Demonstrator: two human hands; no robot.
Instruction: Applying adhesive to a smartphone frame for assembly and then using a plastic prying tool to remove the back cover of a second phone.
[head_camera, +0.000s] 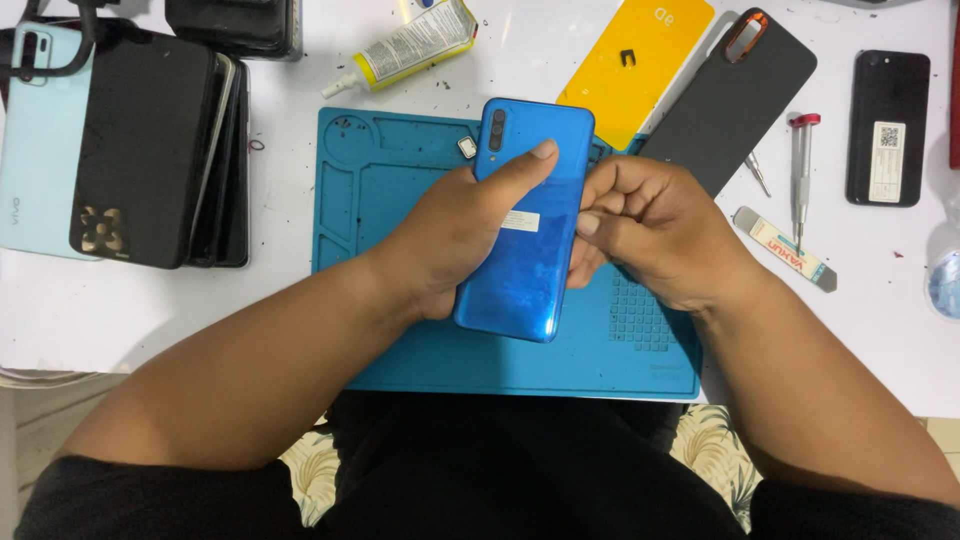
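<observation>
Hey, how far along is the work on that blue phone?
The blue phone has its back cover on, with a small tray-like part lying loose on the repair mat. The left hand holds it back-up while the right hand presses its edge. The screwdriver and glue tube lie unused.

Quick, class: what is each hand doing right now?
Left hand: closed on the blue phone.
Right hand: curled, pressing the phone's right edge.
</observation>
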